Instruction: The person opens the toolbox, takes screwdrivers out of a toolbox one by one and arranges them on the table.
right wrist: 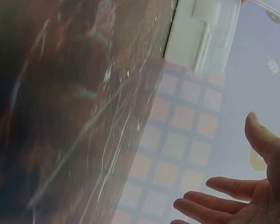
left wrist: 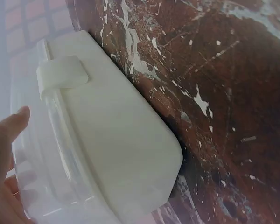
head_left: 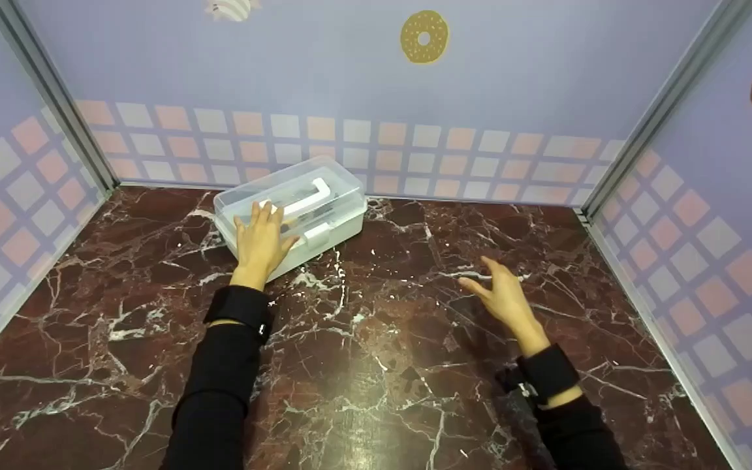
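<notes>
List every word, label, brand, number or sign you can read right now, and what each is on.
None: no readable text on the box, its latch or its white handle.
The back wall shows only pictures and checks, such as a doughnut.
The small pale detail on the left black cuff is too small to make out.

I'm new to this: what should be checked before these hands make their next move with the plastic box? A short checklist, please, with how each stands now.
1. Box resting on the tabletop: ok.
2. Clear lid down on the white base: ok.
3. Left hand on the box: ok, it lies over the lid.
4. Right hand free: ok, it holds nothing, apart from the box.
5. Latch snapped tight: cannot tell.
6. Contents identified: cannot tell.
</notes>
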{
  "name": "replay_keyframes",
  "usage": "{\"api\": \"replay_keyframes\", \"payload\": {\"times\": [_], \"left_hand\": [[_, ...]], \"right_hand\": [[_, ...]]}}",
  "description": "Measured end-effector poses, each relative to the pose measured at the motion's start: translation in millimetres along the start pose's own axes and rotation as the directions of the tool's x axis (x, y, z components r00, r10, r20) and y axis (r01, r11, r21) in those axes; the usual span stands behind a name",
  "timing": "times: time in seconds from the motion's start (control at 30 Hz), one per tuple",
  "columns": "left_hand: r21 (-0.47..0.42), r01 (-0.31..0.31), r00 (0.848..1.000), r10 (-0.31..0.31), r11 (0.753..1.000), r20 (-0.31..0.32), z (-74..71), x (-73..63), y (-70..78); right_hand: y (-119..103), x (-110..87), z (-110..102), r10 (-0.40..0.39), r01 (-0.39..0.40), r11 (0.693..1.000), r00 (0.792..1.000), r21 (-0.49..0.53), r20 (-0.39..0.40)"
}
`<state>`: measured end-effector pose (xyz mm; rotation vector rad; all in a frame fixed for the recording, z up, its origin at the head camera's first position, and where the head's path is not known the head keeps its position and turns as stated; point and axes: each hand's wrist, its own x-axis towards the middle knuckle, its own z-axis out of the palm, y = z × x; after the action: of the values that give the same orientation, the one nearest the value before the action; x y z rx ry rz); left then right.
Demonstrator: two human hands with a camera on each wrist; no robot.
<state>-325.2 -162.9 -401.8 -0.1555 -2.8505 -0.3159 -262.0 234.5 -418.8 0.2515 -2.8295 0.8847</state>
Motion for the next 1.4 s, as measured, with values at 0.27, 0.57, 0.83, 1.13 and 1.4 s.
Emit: {"api": "replay_keyframes", "payload": {"times": [0.27,0.57,0.83,1.13,1.4], "left_hand": [[-0.115,0.002,0.991,-0.017,0.993,-0.134,5.6,-1.2,1.1],[-0.135,-0.004,0.972,-0.028,0.991,-0.235,9.5,-0.9,8.6],[-0.076,0.019,0.985,-0.031,0.997,-0.169,7.7,-4.7,21.5],[-0.070,0.019,0.988,-0.030,0.997,-0.154,10.0,-22.3,49.2],[-0.029,-0.016,0.982,0.011,0.999,-0.187,11.8,-37.8,80.9]], "right_hand": [[-21.5,5.2,20.1,-0.036,0.036,0.996,0.999,0.081,0.001],[-51.6,13.7,39.5,-0.072,0.073,0.985,0.997,0.155,-0.010],[-63.7,24.6,44.8,-0.020,0.006,0.976,0.998,0.217,0.062],[-81.2,44.1,54.7,-0.011,-0.005,0.937,0.999,0.348,0.043],[-101.2,63.5,64.0,0.008,-0.016,0.912,1.000,0.410,0.023]]}}
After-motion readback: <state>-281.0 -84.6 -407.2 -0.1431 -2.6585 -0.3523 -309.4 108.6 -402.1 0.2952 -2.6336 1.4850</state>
